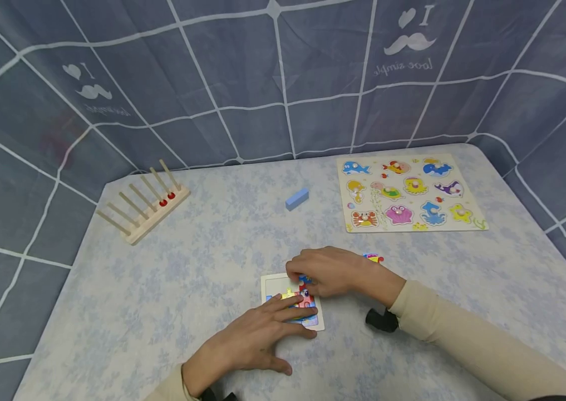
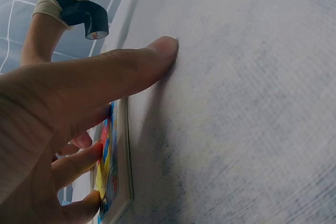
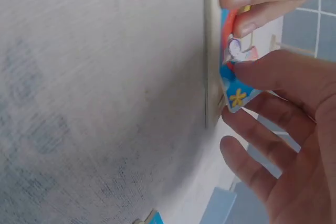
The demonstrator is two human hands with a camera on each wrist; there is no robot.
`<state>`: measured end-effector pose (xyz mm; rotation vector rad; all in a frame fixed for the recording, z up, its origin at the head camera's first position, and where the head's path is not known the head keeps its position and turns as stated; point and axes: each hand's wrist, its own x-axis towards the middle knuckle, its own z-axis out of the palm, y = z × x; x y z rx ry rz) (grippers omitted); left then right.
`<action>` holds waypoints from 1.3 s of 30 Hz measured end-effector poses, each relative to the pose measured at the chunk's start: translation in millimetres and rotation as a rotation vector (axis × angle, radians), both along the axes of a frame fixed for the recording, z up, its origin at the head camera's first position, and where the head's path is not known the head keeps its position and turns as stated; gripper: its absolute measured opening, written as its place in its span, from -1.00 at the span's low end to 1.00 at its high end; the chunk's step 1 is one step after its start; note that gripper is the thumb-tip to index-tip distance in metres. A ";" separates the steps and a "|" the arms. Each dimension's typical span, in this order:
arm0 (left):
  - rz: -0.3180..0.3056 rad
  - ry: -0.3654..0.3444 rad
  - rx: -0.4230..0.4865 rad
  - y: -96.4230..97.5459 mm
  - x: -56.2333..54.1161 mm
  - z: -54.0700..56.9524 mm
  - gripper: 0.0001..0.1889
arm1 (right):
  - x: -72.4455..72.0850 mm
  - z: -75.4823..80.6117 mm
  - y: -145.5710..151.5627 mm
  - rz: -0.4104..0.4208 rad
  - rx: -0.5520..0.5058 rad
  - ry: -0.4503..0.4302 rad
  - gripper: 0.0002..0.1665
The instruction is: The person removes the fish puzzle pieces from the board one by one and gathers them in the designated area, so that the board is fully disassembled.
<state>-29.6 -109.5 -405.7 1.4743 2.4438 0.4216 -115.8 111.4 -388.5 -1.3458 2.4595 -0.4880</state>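
A small jigsaw puzzle in a pale frame (image 1: 269, 281) lies on the table, partly filled with colourful pieces. My left hand (image 1: 257, 334) rests on it with spread fingers, its fingertips pressing the assembled pieces, as the left wrist view also shows; the thumb (image 2: 142, 66) stays off the frame. At the frame's upper right corner, my right hand (image 1: 335, 271) pinches a blue jigsaw piece (image 3: 238, 95) with a yellow flower. In the right wrist view that piece is tilted up from the frame. Fingers hide much of the picture.
Another jigsaw piece (image 1: 374, 258) lies beyond the right wrist. A wooden peg rack (image 1: 154, 217) with red beads stands at the far left. A blue block (image 1: 296, 199) sits mid-table, and a sea-animal peg puzzle board (image 1: 418, 192) lies at the back right.
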 end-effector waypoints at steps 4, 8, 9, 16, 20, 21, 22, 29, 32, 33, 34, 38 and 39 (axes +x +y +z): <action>-0.002 0.007 0.009 0.1 0.2 -0.4 -0.28 | -0.2 -1.5 2.1 -0.034 -0.024 -0.073 -0.82; -0.001 0.008 0.005 -0.2 0.4 0.0 -0.29 | -2.5 -4.3 3.9 -0.031 -0.087 -0.184 -0.83; 0.000 0.007 0.003 -0.3 0.5 0.2 -0.29 | -3.1 -5.1 4.4 -0.030 -0.103 -0.215 -0.84; 0.001 0.024 -0.013 -0.4 1.2 0.3 -0.30 | -7.7 -7.2 14.3 -0.077 -0.200 -0.408 -0.79; 0.006 0.016 -0.014 -0.4 1.2 -0.1 -0.30 | -11.9 -3.3 27.4 -0.120 -0.233 -0.467 -0.76; 0.005 0.016 -0.014 -0.5 1.1 -0.3 -0.30 | -12.9 -2.2 31.7 -0.130 -0.233 -0.471 -0.76; 0.006 0.014 -0.015 -0.5 1.1 -0.4 -0.30 | -13.8 -1.6 36.2 -0.138 -0.235 -0.470 -0.75; 0.002 0.009 -0.004 -1.1 0.8 -0.1 -0.30 | -15.5 -0.6 75.2 -0.234 -0.221 -0.463 -0.77; 0.001 0.016 0.000 -1.3 1.2 0.1 -0.30 | -14.9 -1.5 94.6 -0.288 -0.215 -0.464 -0.79; 0.002 0.018 0.000 -1.4 1.2 0.1 -0.31 | -14.5 -1.7 101.2 -0.307 -0.211 -0.463 -0.79; 0.001 0.021 -0.002 -1.3 1.3 0.2 -0.31 | -13.8 -2.0 107.9 -0.327 -0.207 -0.462 -0.79; 0.001 0.027 -0.016 -0.9 1.9 0.7 -0.30 | -11.1 -2.3 133.1 -0.395 -0.176 -0.455 -0.77; 0.001 0.029 -0.018 -0.9 2.1 0.9 -0.30 | -10.7 -2.3 138.7 -0.408 -0.168 -0.449 -0.76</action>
